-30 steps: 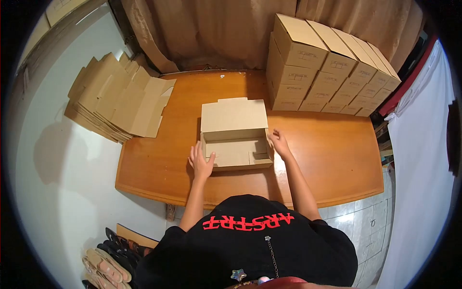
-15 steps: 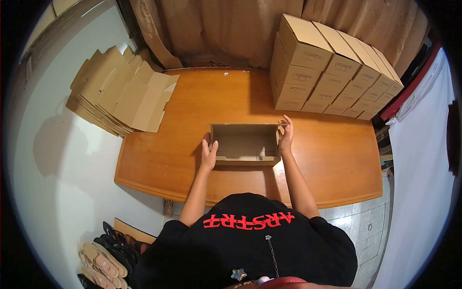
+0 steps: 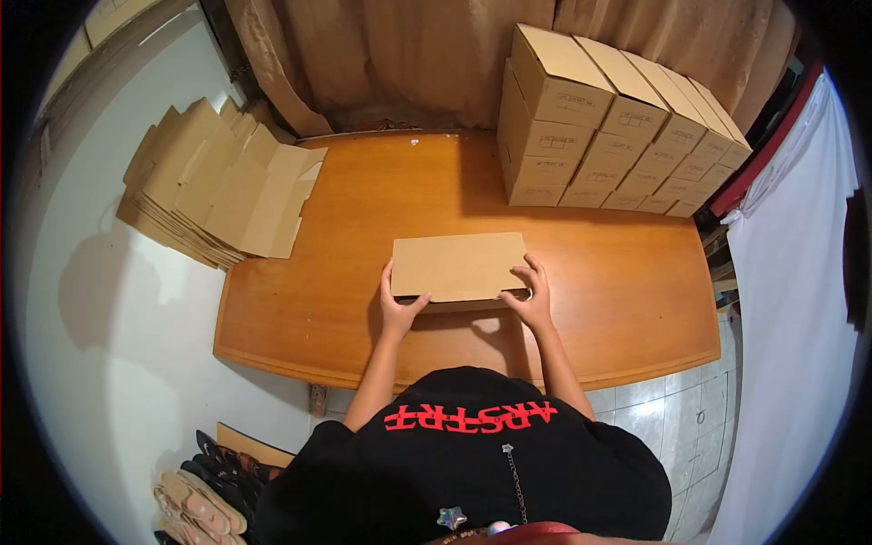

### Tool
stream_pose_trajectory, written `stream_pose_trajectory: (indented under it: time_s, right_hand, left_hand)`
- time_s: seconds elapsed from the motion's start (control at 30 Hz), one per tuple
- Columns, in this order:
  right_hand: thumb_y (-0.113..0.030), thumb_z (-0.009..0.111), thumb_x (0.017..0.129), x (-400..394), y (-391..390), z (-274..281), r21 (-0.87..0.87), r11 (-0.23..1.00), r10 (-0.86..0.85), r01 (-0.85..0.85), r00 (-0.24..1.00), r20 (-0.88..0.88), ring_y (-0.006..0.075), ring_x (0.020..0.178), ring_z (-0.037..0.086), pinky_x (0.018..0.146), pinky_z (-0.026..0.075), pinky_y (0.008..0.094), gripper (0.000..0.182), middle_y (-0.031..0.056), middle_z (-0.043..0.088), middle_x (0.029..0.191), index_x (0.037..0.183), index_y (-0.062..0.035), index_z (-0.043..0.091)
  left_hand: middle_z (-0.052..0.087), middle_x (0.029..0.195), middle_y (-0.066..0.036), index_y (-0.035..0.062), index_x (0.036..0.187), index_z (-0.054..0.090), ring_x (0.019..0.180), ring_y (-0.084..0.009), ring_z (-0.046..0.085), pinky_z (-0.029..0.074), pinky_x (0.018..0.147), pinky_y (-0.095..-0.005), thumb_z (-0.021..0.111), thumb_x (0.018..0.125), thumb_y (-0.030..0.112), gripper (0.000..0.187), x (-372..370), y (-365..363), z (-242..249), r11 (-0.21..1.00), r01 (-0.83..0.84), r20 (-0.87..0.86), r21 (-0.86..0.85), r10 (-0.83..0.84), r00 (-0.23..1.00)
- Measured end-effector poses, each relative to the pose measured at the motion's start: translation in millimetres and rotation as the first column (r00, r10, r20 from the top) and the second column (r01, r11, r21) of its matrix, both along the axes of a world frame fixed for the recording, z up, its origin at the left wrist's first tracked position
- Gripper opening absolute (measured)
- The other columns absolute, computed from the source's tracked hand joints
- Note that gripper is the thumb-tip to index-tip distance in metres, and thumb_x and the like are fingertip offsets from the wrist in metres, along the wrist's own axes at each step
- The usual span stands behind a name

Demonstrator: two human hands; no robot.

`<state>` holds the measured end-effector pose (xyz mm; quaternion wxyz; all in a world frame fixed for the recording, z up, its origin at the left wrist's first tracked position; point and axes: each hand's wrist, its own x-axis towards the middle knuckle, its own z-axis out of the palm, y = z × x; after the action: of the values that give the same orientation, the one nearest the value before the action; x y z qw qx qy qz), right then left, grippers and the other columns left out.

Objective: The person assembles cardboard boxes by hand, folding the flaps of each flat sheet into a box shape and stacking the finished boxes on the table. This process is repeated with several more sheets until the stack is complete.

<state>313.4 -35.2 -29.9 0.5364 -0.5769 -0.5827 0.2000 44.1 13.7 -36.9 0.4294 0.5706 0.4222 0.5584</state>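
While left fingers [image 3: 387, 280] and right fingers [image 3: 537, 271] clasp a carton [image 3: 459, 265], wooden table [image 3: 627, 291], brown curtain [image 3: 418, 68]

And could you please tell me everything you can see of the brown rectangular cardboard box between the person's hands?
The brown rectangular cardboard box looks long and low, with a plain, flat lid over its opening. A dark gap under the lid's front edge suggests it isn't fully shut. It sits lengthwise across the glossy orange-brown wooden table. The bare left hand holds its left end; the bare right hand is at its right front corner. Its inside is hidden.
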Motion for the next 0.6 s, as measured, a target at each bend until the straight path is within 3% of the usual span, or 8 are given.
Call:
stream_pose_trajectory:
  time_s: [0.07,0.17,0.33,0.6]
  right_hand:
    - [-0.014,0.077,0.059,-5.7,-2.8,8.3,0.013,0.999,-0.045,0.044,0.986,0.158,0.0325,0.122,0.041,0.098,0.039,0.0401,0.047,0.0198,0.039,0.131,0.101,-0.0021,0.06]
    - [-0.023,0.082,0.056,-7.9,-1.0,6.2,0.038,0.997,-0.077,0.071,0.981,0.181,0.0351,0.12,0.042,0.097,0.04,0.0408,0.055,0.0209,0.041,0.13,0.103,-0.0035,0.061]
    - [-0.017,0.08,0.058,-11.3,0.2,-7.8,0.035,0.995,-0.1,0.096,0.986,0.135,0.0353,0.123,0.039,0.1,0.036,0.0419,0.049,0.0214,0.04,0.132,0.1,-0.0011,0.061]
    - [-0.021,0.075,0.064,-10.2,-6.2,-18.3,0.088,0.994,-0.081,0.06,0.962,0.259,0.0426,0.127,0.03,0.102,0.031,0.0465,0.046,0.0222,0.038,0.134,0.103,-0.0027,0.059]
  left_hand:
    - [0.038,0.134,-0.016,0.0048,0.132,0.031,0.121,-0.0264,0.041,0.034,0.1,-0.0379,0.083,0.058,0.021,0.092,-0.6,-1.3,0.8,1.0,-0.008,-0.055,0.001,0.008,0.998]
    - [0.038,0.135,-0.016,0.006,0.13,0.034,0.122,-0.0271,0.04,0.034,0.101,-0.0385,0.085,0.054,0.02,0.093,-1.7,1.0,-4.0,0.998,-0.053,-0.113,0.04,0.057,0.992]
    - [0.035,0.137,-0.018,0.0059,0.124,0.04,0.123,-0.0299,0.039,0.034,0.101,-0.0404,0.087,0.051,0.022,0.088,1.0,0.9,-6.6,0.989,-0.126,-0.162,0.078,0.137,0.977]
    - [0.031,0.138,-0.019,0.0075,0.119,0.045,0.125,-0.034,0.034,0.033,0.101,-0.042,0.082,0.059,0.023,0.072,3.3,-12.9,-9.5,0.978,-0.181,-0.426,0.103,0.208,0.881]
